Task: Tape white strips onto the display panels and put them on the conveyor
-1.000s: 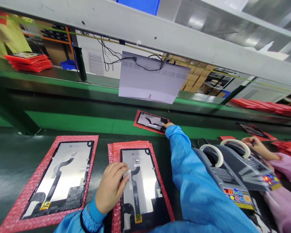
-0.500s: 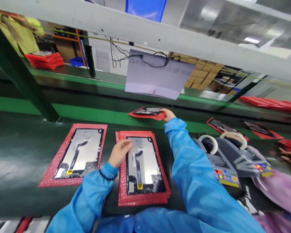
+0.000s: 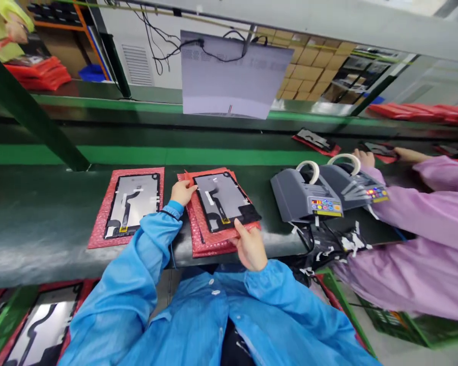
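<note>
A tablet screen panel (image 3: 225, 198) with a grey back, a dark ribbon cable and a yellow patch lies slightly turned on a red bubble-wrap sheet, over a stack of red bubble wrap (image 3: 213, 249). My right hand (image 3: 252, 248) grips the panel's lower edge together with the sheet, thumb on top. At the upper left, my left hand (image 3: 183, 192) is closed on the edge of the red bubble-wrap sheet (image 3: 189, 178), fingertips against the panel's side. To the left, a second screen panel (image 3: 140, 198) rests on its own red bubble wrap (image 3: 102, 223).
Two grey tape dispensers (image 3: 301, 195) with white tape rolls stand to the right. Beyond them a co-worker's pink sleeves (image 3: 435, 188) reach over the bench. More panels (image 3: 316, 140) lie along the green strip (image 3: 137, 155). A green post (image 3: 41, 117) rises at left.
My right hand has brought a panel on red bubble wrap from the green strip back onto the stack before me. My left hand has closed on the sheet's edge. The view has shifted.
</note>
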`<state>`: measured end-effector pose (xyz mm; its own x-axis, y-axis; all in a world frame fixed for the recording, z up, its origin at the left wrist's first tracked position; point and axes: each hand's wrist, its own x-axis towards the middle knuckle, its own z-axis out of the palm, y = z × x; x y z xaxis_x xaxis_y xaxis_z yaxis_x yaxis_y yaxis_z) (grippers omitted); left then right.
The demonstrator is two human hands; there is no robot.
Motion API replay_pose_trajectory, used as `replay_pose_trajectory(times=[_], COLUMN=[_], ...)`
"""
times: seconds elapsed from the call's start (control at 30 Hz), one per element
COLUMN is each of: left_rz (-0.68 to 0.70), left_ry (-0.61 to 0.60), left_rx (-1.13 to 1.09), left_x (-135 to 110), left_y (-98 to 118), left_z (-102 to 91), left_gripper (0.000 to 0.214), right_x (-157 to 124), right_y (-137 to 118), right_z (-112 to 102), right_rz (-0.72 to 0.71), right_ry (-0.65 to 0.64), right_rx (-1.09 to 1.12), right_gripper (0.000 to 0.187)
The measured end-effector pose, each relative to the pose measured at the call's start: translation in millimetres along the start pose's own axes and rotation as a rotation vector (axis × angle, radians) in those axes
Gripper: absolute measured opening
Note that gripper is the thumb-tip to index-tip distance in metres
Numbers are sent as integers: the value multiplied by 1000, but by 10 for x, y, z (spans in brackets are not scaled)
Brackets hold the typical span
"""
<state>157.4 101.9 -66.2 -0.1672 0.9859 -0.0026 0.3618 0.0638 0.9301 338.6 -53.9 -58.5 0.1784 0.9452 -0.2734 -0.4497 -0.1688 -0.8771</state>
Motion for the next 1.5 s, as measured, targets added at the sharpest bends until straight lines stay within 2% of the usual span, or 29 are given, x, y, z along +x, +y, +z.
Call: replay_pose_trajectory(times=[0.07, 0.13, 0.2, 0.23, 0.27, 0.33, 0.4, 0.43, 0.5, 0.57, 0.67, 0.73, 0.8, 0.87, 0.93, 1.0, 1.1, 1.2, 1.33, 1.5], left_rz=[28, 61, 90, 98, 101, 147, 338, 469, 743, 925, 1002, 986, 952, 901, 857, 835, 825, 811, 811, 895], left_ry=[6, 5, 16, 22, 37, 74, 111, 110, 58, -34, -169, -292, -441, -551, -607, -639, -666, -682, -693, -669], left_rx=[85, 206, 302, 317, 313, 333, 443, 499, 560, 558, 511, 492, 493, 495, 485, 469, 461, 512, 583, 634], left_x=[-33, -49, -52, -49, -44, -29, -12, -5, 9, 30, 77, 105, 125, 137, 140, 133, 116, 109, 120, 131], left_y=[-11, -32, -77, -102, -123, -135, -90, -49, 51, 139, 188, 167, 122, 70, 25, -10, -49, -76, -100, -138], left_z=[-27, -30, -25, -24, -27, -49, -87, -108, -144, -163, -161, -148, -128, -100, -67, -34, 0, 12, 10, 8], left_gripper=[29, 25, 14, 16, 27, 50, 50, 43, 29, 28, 29, 29, 29, 30, 32, 34, 39, 47, 52, 54], right_x=[-110, -209, -258, -250, -215, -75, 118, 217, 379, 460, 427, 385, 421, 572, 809, 1068, 1385, 1559, 1645, 1667], right_y=[1, -60, -168, -239, -318, -494, -666, -738, -838, -877, -866, -856, -855, -846, -807, -739, -613, -503, -421, -428], right_z=[-127, -314, -559, -703, -859, -1193, -1507, -1634, -1790, -1807, -1621, -1410, -1159, -880, -590, -324, -40, 111, 242, 386], right_rz=[144, 275, 326, 287, 201, -60, -231, -244, -211, -258, -496, -562, -506, -406, -342, -296, -212, -170, -155, -180], right_ry=[-69, -193, -262, -222, -121, 216, 525, 607, 640, 610, 569, 464, 280, 59, -120, -226, -309, -346, -361, -385], right_rx=[-43, -121, -214, -245, -258, -222, -164, -148, -140, -155, -224, -310, -421, -543, -652, -735, -835, -950, -1203, -1462], right_gripper=[40, 41, 39, 38, 38, 36, 34, 33, 33, 33, 33, 31, 29, 28, 26, 24, 20, 16, 13, 12])
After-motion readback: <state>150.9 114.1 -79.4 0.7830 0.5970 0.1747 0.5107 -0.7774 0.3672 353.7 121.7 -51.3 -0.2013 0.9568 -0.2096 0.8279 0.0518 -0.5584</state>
